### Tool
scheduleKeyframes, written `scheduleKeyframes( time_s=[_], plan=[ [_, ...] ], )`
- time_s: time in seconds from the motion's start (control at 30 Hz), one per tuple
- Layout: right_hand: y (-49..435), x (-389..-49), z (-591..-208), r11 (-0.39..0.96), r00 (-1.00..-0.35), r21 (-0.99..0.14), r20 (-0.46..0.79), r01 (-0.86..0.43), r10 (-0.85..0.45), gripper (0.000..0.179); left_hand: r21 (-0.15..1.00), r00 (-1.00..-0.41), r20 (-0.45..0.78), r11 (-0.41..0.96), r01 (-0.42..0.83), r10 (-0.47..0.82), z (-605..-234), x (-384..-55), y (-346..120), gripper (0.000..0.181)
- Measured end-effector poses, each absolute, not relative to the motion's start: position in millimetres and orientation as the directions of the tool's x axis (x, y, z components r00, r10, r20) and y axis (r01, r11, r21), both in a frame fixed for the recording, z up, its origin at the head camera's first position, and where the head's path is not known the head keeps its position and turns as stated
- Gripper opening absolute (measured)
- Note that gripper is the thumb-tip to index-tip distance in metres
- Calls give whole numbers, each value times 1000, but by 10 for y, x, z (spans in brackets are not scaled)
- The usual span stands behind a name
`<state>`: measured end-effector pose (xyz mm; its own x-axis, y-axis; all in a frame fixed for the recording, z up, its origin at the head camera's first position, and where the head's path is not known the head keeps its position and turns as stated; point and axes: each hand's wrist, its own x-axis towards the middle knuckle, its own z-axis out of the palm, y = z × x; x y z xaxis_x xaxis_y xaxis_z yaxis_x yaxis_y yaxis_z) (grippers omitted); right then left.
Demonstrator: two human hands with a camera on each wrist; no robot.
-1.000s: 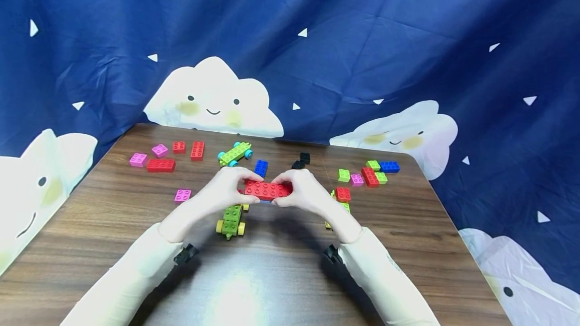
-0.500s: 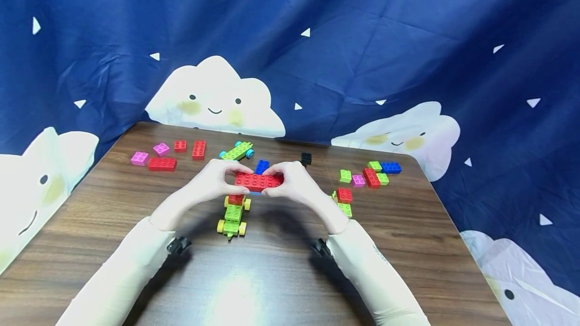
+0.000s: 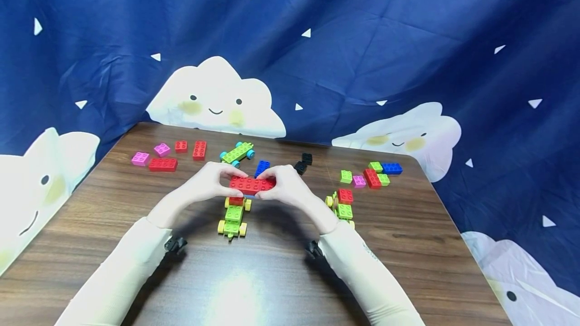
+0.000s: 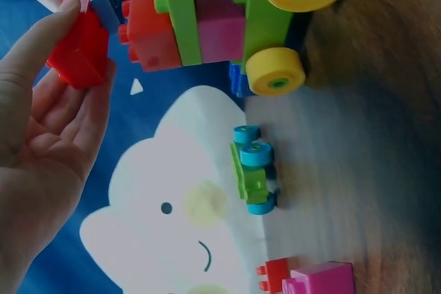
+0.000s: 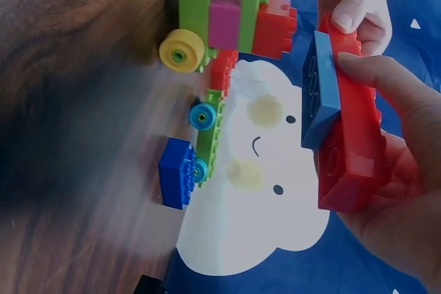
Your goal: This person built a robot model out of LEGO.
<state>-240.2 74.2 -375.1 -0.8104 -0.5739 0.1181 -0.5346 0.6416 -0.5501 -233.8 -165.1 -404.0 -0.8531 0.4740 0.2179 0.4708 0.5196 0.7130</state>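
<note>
"Where is the red bar (image 3: 251, 185)?"

"Held above the table (image 3: 290, 275), just over the far end of the yellow-wheeled car (image 3: 233, 214), still apart from that car's red brick (image 4: 153, 29)."

"And the hands?"

"Both grasp the bar: the left hand (image 3: 209, 181) pinches its left part with thumb and fingers, the right hand (image 3: 286, 185) grips its right part."

"What could go wrong?"

"If the 2 hands twist unevenly, the blue brick (image 5: 321, 91) beneath (clearest from the right wrist) might work loose. Pressing down off-centre could, I think, tip the tall car despite its 4 wheels."
</note>
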Motion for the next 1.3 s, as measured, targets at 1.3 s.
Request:
scheduleKeyframes(
  time_s=[1.3],
  plan=[
    [697, -2367, -3867, 670, -819, -524, 101, -526, -564, 36, 777, -848, 133, 477, 411, 514, -4158, -2340, -1700, 45]
  ],
)
